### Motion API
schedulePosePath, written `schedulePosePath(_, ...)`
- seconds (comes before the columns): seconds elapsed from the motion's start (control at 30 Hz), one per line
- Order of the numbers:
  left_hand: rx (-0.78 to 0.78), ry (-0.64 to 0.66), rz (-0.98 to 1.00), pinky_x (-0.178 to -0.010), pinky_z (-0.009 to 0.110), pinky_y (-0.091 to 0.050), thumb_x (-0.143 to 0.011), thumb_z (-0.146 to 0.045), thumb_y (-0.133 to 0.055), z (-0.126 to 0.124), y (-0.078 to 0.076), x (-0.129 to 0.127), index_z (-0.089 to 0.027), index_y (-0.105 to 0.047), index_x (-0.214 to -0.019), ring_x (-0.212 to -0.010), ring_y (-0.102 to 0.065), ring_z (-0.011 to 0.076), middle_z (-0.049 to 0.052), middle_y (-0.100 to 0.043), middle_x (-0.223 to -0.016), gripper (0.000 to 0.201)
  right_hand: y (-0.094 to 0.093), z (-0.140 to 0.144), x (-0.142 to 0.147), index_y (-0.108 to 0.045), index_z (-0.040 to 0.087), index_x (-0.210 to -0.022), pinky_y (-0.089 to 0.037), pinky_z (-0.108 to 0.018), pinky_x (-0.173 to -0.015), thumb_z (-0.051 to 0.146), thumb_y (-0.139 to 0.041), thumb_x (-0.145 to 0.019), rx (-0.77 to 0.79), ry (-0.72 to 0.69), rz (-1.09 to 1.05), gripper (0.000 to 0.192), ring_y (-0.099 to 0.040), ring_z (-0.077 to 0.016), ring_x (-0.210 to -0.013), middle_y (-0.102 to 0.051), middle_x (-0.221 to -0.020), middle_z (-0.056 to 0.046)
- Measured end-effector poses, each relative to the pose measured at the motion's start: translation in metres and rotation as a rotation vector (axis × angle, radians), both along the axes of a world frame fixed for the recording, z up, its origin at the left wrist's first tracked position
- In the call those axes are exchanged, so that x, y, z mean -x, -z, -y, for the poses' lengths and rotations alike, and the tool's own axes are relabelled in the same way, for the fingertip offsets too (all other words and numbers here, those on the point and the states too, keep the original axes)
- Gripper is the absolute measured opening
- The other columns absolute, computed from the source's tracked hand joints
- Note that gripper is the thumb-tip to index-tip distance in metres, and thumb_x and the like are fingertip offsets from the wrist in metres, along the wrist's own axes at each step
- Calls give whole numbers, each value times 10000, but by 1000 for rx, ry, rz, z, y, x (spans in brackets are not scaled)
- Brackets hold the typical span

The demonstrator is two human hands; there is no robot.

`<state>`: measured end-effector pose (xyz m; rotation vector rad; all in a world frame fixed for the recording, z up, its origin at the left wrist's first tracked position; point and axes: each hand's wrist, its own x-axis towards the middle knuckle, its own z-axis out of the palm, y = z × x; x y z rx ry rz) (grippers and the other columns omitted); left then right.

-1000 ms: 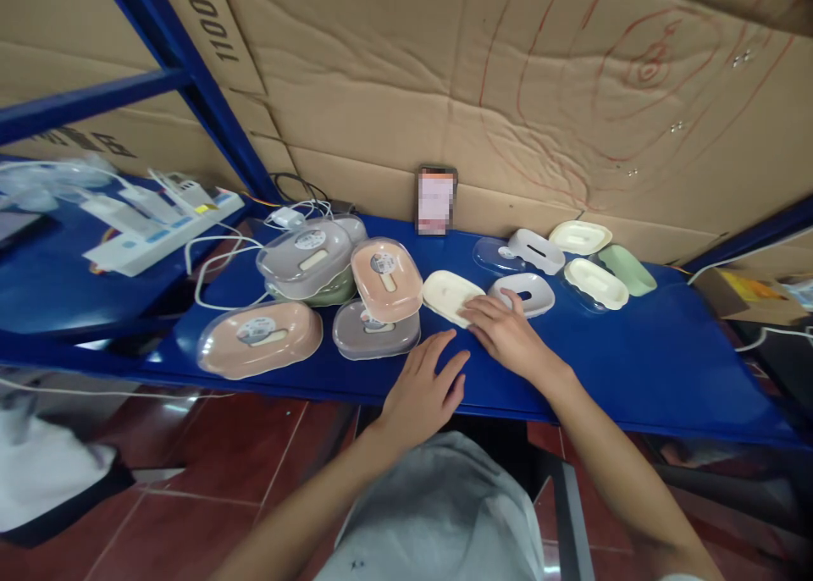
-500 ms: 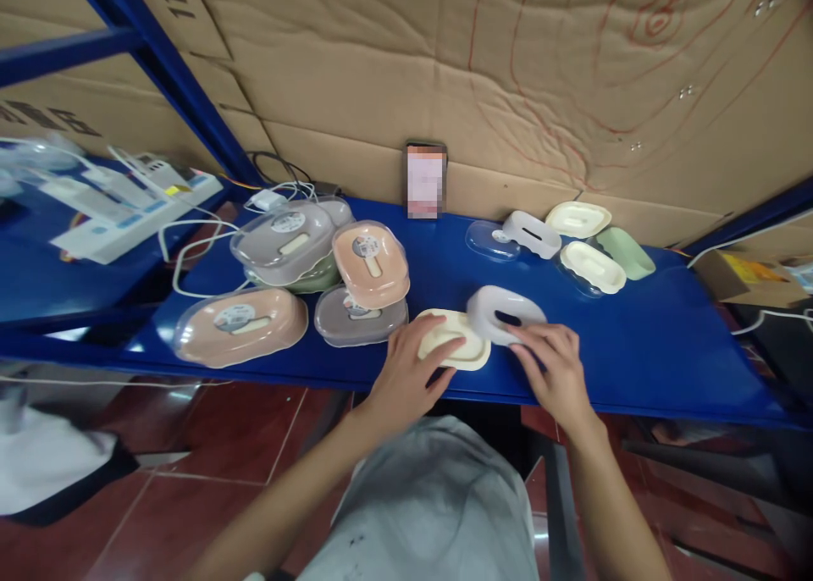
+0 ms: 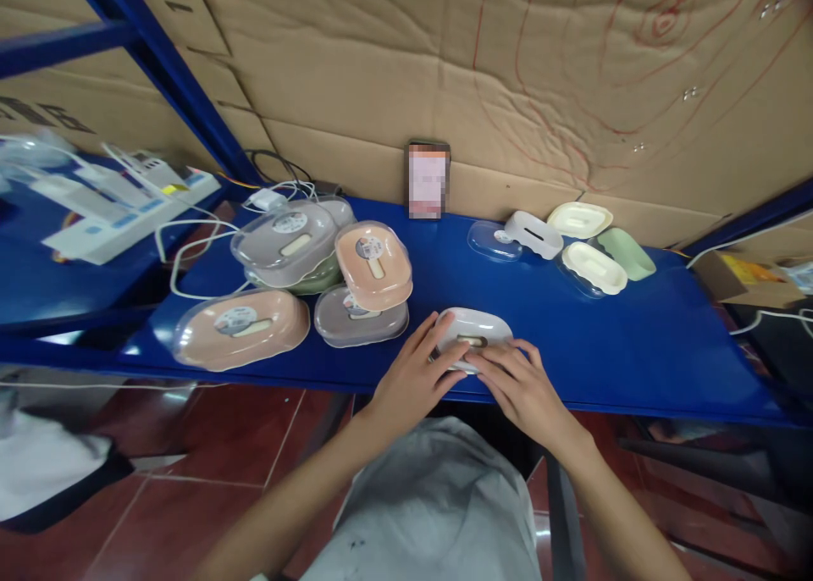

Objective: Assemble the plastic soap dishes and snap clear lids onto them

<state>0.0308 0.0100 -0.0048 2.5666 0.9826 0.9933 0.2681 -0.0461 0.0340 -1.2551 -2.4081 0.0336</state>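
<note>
Both hands rest on one pale grey oval plastic soap-dish shell (image 3: 473, 337), which sits near the front edge of the blue metal shelf (image 3: 635, 352). The left hand (image 3: 416, 379) lies on its left end with fingers spread over the rim, and the right hand (image 3: 521, 386) covers its near right edge, fingertips pressing down on the top. Neither hand is closed round it; it is a flat, open-palmed press from above rather than a pinch, and the slot in the middle of the shell shows between the two sets of fingers.

Judging by its thin moulded look, the shell should be light and fairly stiff, with a smooth, slightly slick surface that could skate on the painted shelf if pushed sideways. It will probably flex a little at the rim and snap rather than bend far, so even pressure on both ends seems safer than force at one corner. The long rims at either end, just under the fingers, look like the best places to take hold.

Just left of the left hand lie a grey lidded oval soap box (image 3: 359, 318), a peach lidded oval soap box (image 3: 373, 263) leaning on it, and a larger peach oval box under a clear lid (image 3: 245, 327). Well beyond the right hand, by the cardboard backing (image 3: 508, 81), stand loose cream and green soap-dish parts (image 3: 597, 242)
</note>
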Motion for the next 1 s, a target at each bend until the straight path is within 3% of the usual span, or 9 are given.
schedulePosePath(0.2,-5,-71,30,-1172,562,-564,-985,-349,-759,1,2,1,-226,-676,-1357,-1459,-544,364,140,-572,-1568,400,3,-2,2,-554,240,-1542,-358,-541,-1264,0,-450,-1043,35,-47,-7,563,-606,-220,-1401,-708,-1404,-96)
schedulePosePath(0.33,8,-96,-29,-1165,591,-560,-1000,-351,-738,0,-1,-1,-225,-677,-1368,-1458,-534,384,140,-561,-1583,393,6,-15,-8,-556,282,-1547,-350,-541,-1316,144,-484,-1097,116,-89,-104,477,-584,-207,-1444,-696,-1435,-67)
schedulePosePath(0.43,6,-101,-60,-1174,582,-553,-1027,-304,-690,0,-4,-3,-213,-668,-1384,-1472,-515,385,142,-544,-1597,369,3,-54,-30,-552,312,-1558,-410,-527,-1287,273,-448,-1127,104,7,-193,445,-587,-229,-1448,-673,-1497,-56)
schedulePosePath(0.5,8,-106,-62,-1183,575,-547,-1028,-273,-678,0,-6,-4,-205,-676,-1372,-1468,-516,378,144,-547,-1592,350,2,-92,-47,-545,279,-1570,-429,-537,-1264,341,-389,-1135,45,163,-192,466,-548,-268,-1488,-635,-1548,-92)
schedulePosePath(0.6,5,-111,-55,-1190,571,-541,-1021,-261,-681,1,-7,-3,-202,-680,-1371,-1471,-512,376,142,-548,-1592,354,7,-142,-65,-449,163,-1634,-365,-632,-1263,452,-412,-1107,46,338,-27,602,-426,-369,-1566,-475,-1671,-198)
schedulePosePath(0.67,8,-111,-57,-1189,573,-541,-1019,-261,-680,1,-6,-3,-207,-675,-1380,-1476,-509,379,137,-544,-1596,365,11,-159,-71,-449,162,-1630,-293,-700,-1260,490,-435,-1092,54,391,37,631,-430,-404,-1544,-490,-1648,-219)
schedulePosePath(0.77,27,-103,-56,-1181,578,-548,-1021,-264,-672,1,-6,-3,-213,-670,-1384,-1478,-506,379,135,-539,-1598,367,16,-157,-74,-522,227,-1576,-261,-704,-1257,553,-474,-1082,27,401,33,595,-532,-382,-1430,-618,-1493,-191)
schedulePosePath(1.0,38,-104,-6,-1179,564,-555,-1027,-247,-661,0,-6,-3,-215,-670,-1341,-1479,-518,362,139,-559,-1557,316,25,-146,-87,-679,229,-1416,-462,-555,-1201,634,-539,-1048,32,251,-191,565,-592,-338,-1402,-621,-1484,-176)
